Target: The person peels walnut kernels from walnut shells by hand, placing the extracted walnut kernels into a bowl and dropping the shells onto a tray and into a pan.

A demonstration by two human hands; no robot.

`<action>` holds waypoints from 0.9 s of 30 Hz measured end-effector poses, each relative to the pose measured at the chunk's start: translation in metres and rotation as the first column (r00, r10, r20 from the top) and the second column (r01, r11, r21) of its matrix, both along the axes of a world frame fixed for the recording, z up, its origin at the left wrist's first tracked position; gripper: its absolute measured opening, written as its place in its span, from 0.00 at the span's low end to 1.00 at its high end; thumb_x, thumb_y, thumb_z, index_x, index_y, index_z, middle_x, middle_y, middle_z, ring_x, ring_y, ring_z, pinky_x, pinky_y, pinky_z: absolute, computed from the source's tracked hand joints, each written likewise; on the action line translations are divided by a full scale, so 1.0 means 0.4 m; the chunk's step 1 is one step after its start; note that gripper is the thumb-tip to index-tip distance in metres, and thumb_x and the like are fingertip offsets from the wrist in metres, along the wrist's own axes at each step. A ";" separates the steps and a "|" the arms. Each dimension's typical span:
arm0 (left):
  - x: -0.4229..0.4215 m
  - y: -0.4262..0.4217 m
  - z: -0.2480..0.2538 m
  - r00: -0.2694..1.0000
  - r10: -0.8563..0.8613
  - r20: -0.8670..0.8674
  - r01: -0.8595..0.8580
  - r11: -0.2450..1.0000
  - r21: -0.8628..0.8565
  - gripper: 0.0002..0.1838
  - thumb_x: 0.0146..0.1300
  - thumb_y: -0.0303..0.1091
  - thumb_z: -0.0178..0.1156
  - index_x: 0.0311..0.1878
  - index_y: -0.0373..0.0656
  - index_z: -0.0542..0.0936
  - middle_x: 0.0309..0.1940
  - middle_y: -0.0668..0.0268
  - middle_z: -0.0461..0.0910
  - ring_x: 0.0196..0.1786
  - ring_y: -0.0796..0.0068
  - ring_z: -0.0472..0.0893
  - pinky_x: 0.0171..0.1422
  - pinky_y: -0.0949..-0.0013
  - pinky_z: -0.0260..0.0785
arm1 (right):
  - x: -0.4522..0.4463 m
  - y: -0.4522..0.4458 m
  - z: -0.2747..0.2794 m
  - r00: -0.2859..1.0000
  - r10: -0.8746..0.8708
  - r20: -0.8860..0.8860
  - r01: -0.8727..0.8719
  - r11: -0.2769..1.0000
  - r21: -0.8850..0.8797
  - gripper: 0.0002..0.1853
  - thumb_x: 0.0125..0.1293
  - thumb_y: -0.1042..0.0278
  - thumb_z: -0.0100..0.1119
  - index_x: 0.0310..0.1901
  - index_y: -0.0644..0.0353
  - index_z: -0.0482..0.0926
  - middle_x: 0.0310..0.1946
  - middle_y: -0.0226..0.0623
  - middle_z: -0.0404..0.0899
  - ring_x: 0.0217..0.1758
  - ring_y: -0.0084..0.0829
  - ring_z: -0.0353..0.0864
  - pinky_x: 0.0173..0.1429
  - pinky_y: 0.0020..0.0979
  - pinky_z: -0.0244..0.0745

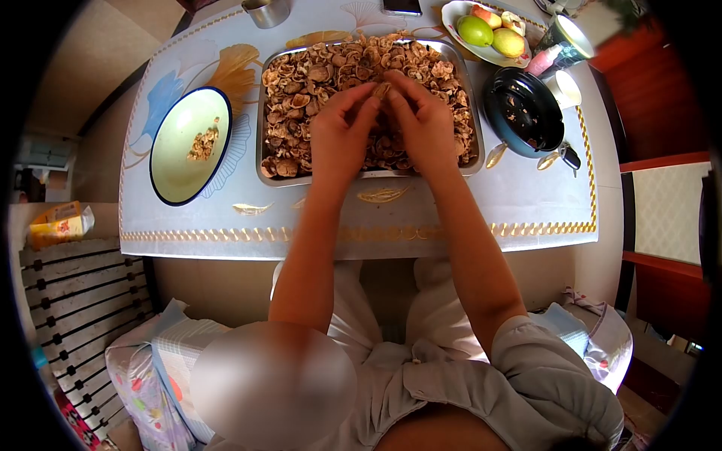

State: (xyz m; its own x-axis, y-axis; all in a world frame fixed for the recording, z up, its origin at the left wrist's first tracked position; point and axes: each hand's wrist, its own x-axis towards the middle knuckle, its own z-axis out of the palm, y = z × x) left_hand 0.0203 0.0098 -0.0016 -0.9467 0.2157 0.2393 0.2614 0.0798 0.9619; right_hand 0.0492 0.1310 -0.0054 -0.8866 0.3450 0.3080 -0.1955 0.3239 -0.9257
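1. One metal tray [289,180] spans the middle of the surface [301,219], filled with broken brown walnut shells [289,98].
2. One pale green bowl [177,150], dark-rimmed, sits near the left edge, holding a small heap of nut pieces [203,143].
3. One dark round pot [543,113], toward the right edge, holds a few small bits.
4. One white plate [450,28], near the far right corner, carries two rounded fruits, green [475,31] and yellowish [508,43], beside cut pieces.
5. Two hands meet above the tray, fingers curled and nearly closed; left [342,128] and right [430,124] fingertips pinch one walnut piece [383,91] between them.
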 end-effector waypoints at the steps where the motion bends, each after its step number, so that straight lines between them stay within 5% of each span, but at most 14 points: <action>1: 0.000 0.002 -0.002 0.999 0.026 -0.018 -0.027 1.000 -0.006 0.12 0.60 0.28 0.59 0.47 0.36 0.79 0.35 0.61 0.81 0.35 0.78 0.80 0.39 0.74 0.73 | 0.000 0.001 -0.001 0.999 -0.043 -0.020 0.046 0.990 0.133 0.12 0.62 0.71 0.55 0.46 0.64 0.78 0.31 0.47 0.81 0.30 0.36 0.82 0.34 0.31 0.75; 4: 0.007 0.004 0.009 0.998 0.061 -0.004 -0.061 0.997 -0.038 0.11 0.59 0.28 0.60 0.44 0.36 0.80 0.35 0.59 0.82 0.34 0.75 0.81 0.38 0.73 0.73 | 0.006 0.000 0.007 0.991 -0.045 -0.123 0.081 0.949 0.303 0.11 0.59 0.71 0.56 0.42 0.64 0.79 0.27 0.51 0.78 0.29 0.44 0.80 0.34 0.36 0.74; 10: 0.015 0.008 0.004 0.984 0.050 -0.171 -0.077 0.984 -0.158 0.10 0.58 0.28 0.60 0.44 0.38 0.81 0.34 0.58 0.82 0.33 0.71 0.82 0.38 0.72 0.73 | 0.013 0.011 0.010 0.993 -0.085 -0.080 0.110 0.914 0.391 0.09 0.56 0.72 0.56 0.38 0.62 0.80 0.22 0.48 0.78 0.24 0.44 0.78 0.31 0.39 0.73; 13: 0.011 0.010 -0.009 0.988 0.046 -0.144 -0.067 0.988 -0.139 0.11 0.58 0.27 0.60 0.44 0.38 0.81 0.35 0.58 0.82 0.33 0.71 0.82 0.38 0.72 0.73 | 0.012 0.023 0.009 0.995 -0.062 0.081 0.031 0.942 0.333 0.12 0.60 0.70 0.52 0.45 0.62 0.79 0.28 0.40 0.82 0.27 0.26 0.82 0.33 0.27 0.75; 19: 0.005 -0.001 0.008 0.999 0.045 0.012 -0.044 0.994 -0.100 0.11 0.60 0.28 0.58 0.45 0.38 0.80 0.34 0.59 0.83 0.34 0.74 0.82 0.40 0.73 0.73 | -0.003 0.039 -0.015 0.995 0.093 0.045 -0.100 0.970 0.223 0.12 0.64 0.70 0.51 0.47 0.62 0.78 0.29 0.37 0.82 0.27 0.23 0.81 0.32 0.25 0.75; 22: 0.007 -0.001 0.012 0.997 -0.034 0.068 0.039 0.997 -0.071 0.12 0.61 0.27 0.57 0.48 0.37 0.79 0.34 0.59 0.82 0.36 0.77 0.81 0.41 0.74 0.73 | -0.003 0.041 -0.022 0.998 0.057 0.035 -0.066 0.938 0.339 0.12 0.64 0.70 0.52 0.48 0.62 0.78 0.30 0.37 0.83 0.28 0.22 0.81 0.32 0.24 0.75; 25: -0.003 0.001 -0.004 0.993 -0.088 0.082 0.086 0.996 0.024 0.15 0.60 0.25 0.57 0.51 0.37 0.77 0.38 0.60 0.82 0.40 0.79 0.80 0.44 0.75 0.73 | 0.000 0.028 -0.015 1.000 -0.021 -0.015 0.024 0.970 0.240 0.13 0.64 0.70 0.53 0.49 0.63 0.77 0.31 0.34 0.82 0.29 0.20 0.80 0.31 0.22 0.74; 27: -0.005 -0.003 -0.004 0.988 -0.116 0.098 0.107 0.991 0.086 0.17 0.59 0.23 0.57 0.53 0.37 0.75 0.41 0.60 0.81 0.43 0.78 0.80 0.47 0.75 0.72 | -0.005 0.026 -0.012 0.995 0.063 0.072 -0.058 0.996 -0.074 0.13 0.64 0.70 0.54 0.49 0.64 0.77 0.31 0.32 0.82 0.30 0.19 0.79 0.32 0.21 0.73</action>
